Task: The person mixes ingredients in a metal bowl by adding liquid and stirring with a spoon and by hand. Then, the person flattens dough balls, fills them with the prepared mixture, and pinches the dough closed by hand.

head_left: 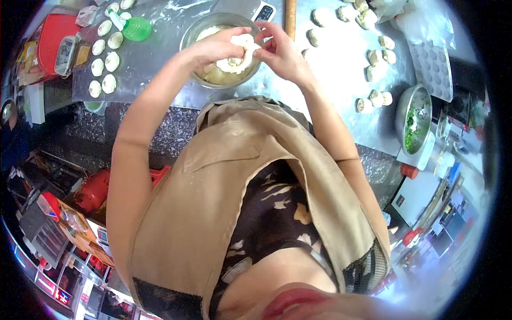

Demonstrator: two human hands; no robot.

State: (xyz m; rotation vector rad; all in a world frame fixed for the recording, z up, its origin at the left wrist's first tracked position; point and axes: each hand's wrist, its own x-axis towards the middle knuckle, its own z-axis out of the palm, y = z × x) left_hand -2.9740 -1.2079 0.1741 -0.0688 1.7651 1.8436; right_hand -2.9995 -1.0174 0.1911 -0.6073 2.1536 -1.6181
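A piece of white dough (234,64) is held above a metal bowl (225,84), which contains a pale mass. My left hand (217,47) reaches over the bowl from the left, its fingers bent onto the dough. On the other side, my right hand (278,52) pinches the dough's right edge between thumb and fingers. Part of the dough is hidden under my left fingers. A digital scale (263,12) lies just behind the bowl, and a wooden rolling pin (290,19) lies behind my right hand.
Several round dough pieces (112,61) line the left of the metal table (165,58), near a green spray bottle (137,29). Several rolled pieces (377,71) sit on the right. A bowl of chopped greens (414,125) and a dimpled tray (433,66) are at the far right.
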